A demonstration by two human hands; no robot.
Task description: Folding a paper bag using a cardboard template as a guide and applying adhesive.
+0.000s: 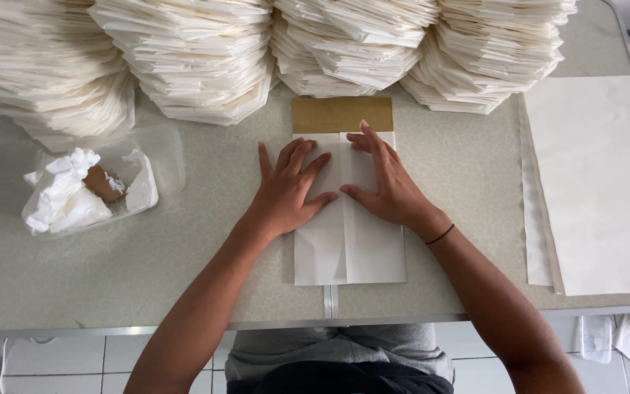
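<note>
Table [147, 270], pale and speckled, fills most of the view, its far corners cut off by the frame. Stacks of folded paper [205, 58] crowd its far edge in four leaning piles; their tops run out of the picture, so their height cannot be told. At the right lies a pile of flat sheets [599, 182], its right side cut off as well. In the middle, near the front edge, lies a folded white sheet [359, 248] with a seam down its centre, and a brown board [342, 114] shows from under its far end; how far the board reaches beneath the paper is hidden. A narrow strip pokes out below the sheet's near edge, too small to make out. At the left stands a clear plastic tub [162, 157] holding crumpled white tissue [63, 193] and a brown scrap, partly buried. The left hand [289, 190] rests flat on the sheet with fingers spread, gripping nothing. The right hand [388, 182] also lies flat, fingers stretched toward the board, thumb touching the left thumb at the seam. A thin dark band [440, 234] circles the right wrist.
</note>
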